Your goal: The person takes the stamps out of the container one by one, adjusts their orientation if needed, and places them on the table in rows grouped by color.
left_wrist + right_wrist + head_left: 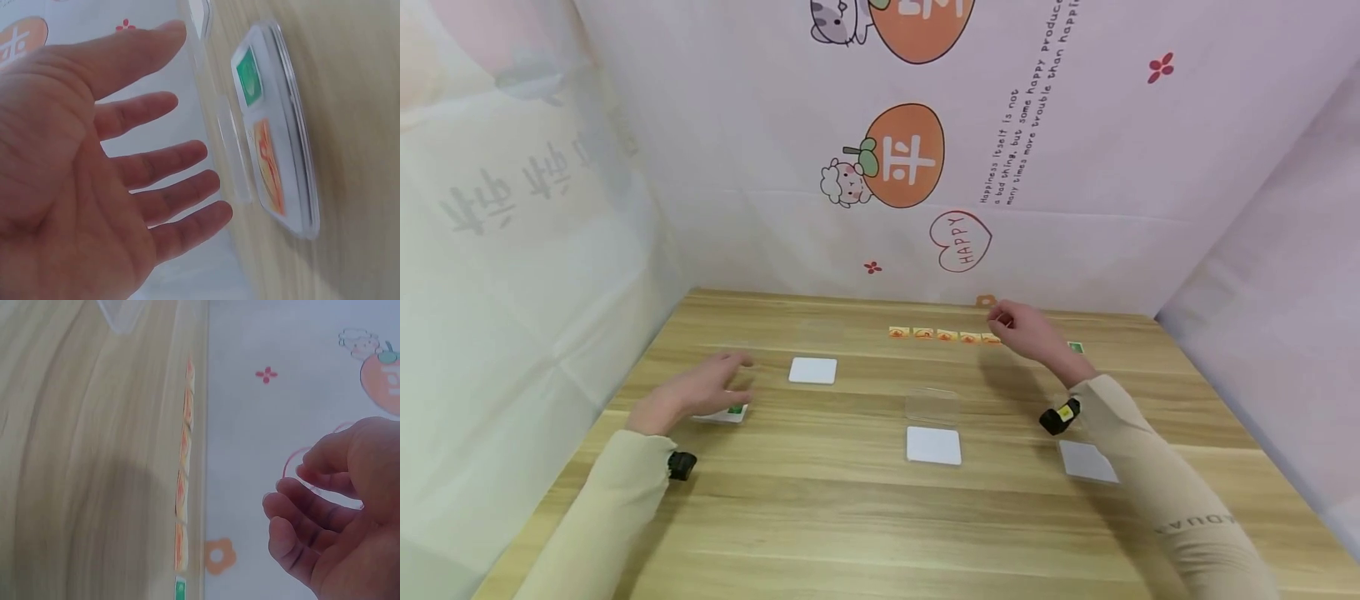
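My left hand is spread above a white card stack at the table's left side, fingers apart and holding nothing. A green picture and an orange picture show on the top of the stack. Over the right end of a row of small orange picture pieces hovers my right hand, its fingers loosely bent. Nothing shows between thumb and fingertips in the right wrist view. A small green piece continues the row, partly cut off in that view.
White rectangular cards or shallow boxes lie on the wooden table: one at left centre, one at front centre with a clear lid behind it, and another beside the right sleeve. Printed cloth walls enclose the table.
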Demonstrator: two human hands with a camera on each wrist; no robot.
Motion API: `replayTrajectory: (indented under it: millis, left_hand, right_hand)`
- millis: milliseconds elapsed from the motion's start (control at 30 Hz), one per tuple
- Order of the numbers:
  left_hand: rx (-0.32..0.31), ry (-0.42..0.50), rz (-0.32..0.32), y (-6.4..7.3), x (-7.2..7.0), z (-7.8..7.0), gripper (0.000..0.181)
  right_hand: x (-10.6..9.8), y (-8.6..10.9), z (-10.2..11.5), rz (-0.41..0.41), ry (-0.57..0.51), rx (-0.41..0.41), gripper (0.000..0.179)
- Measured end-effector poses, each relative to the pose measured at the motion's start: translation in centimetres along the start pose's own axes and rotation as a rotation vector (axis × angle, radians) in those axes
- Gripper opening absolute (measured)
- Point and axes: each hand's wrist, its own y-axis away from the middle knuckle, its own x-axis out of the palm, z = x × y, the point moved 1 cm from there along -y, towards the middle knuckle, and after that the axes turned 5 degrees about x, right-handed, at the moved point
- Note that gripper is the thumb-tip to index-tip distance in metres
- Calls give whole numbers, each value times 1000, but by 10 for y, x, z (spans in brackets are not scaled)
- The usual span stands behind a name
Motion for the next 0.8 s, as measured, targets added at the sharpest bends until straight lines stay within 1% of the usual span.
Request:
replayTrajectory:
  millis: [167,267,367,500,633,800]
  left_hand:
    - [19,10,11,8,-1,12,62]
    - [12,13,18,14,-1,19,63]
    - [3,27,24,19,-1,23,65]
    - [-18,38,33,24,-3,26,66]
    - [-49,33,57,29,-5,28,69]
    - [-78,26,84,35,-8,32,73]
  right_hand:
    - [9,0,12,-1,-26,-60,20]
    - [14,1,19,2,-33,-95,20]
    - [18,2,26,13,-39,-111,17]
    - [22,2,35,25,-61,-121,14]
    - [28,1,45,27,-76,-147,12]
    - [35,1,58,42,-76,-156,16]
